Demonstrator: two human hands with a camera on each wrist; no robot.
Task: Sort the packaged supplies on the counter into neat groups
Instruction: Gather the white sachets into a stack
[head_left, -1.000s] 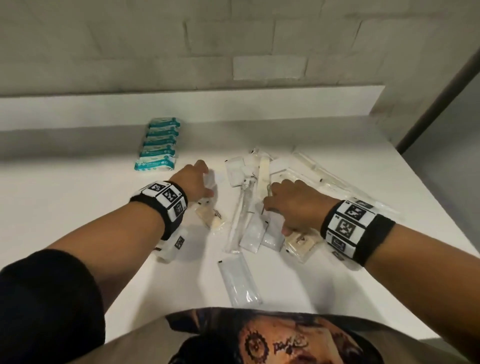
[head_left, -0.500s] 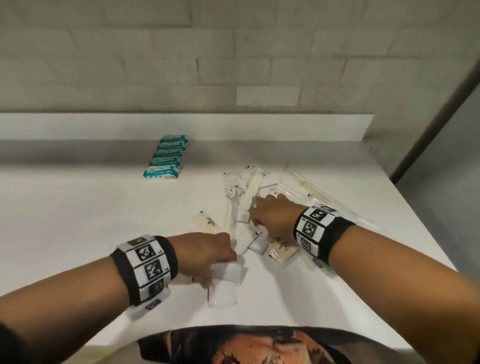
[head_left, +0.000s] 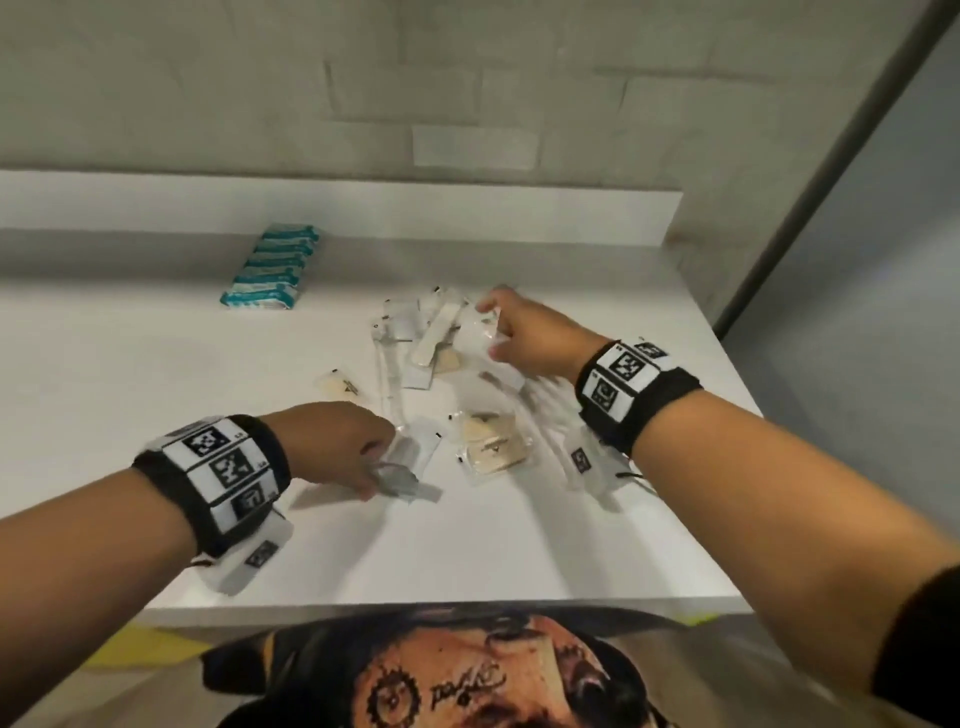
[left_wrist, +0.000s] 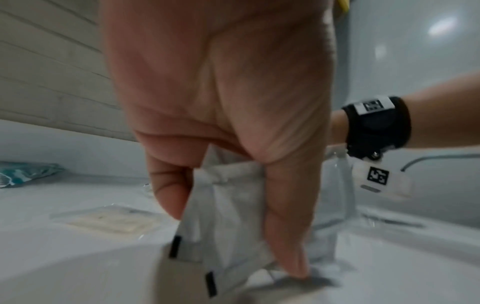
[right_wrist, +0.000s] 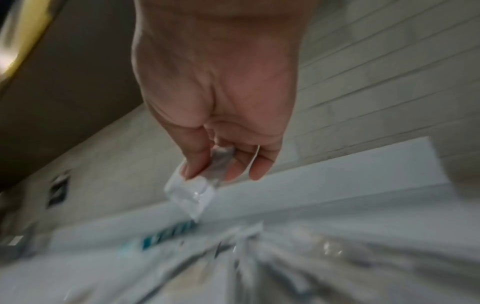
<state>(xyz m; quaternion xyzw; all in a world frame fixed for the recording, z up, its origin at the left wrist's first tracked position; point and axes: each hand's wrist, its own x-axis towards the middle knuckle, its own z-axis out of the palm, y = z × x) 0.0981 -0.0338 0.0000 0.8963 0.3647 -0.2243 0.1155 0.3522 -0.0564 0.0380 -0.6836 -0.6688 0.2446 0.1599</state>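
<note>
The white counter (head_left: 156, 395) is carrying everything: a neat row of teal packets (head_left: 270, 267) lying at the back left, and a loose pile of clear and white packages (head_left: 436, 343) sitting in the middle, still unsorted. The left hand (head_left: 337, 447) is gripping white flat pouches (left_wrist: 223, 222) near the front edge, fingers curled around them. The right hand (head_left: 524, 332) is pinching a small clear packet (right_wrist: 192, 189) above the pile (this view is blurred). The sorting looks to be midway; next, each hand probably needs to be setting its packet with matching ones, clear of the pile.
</note>
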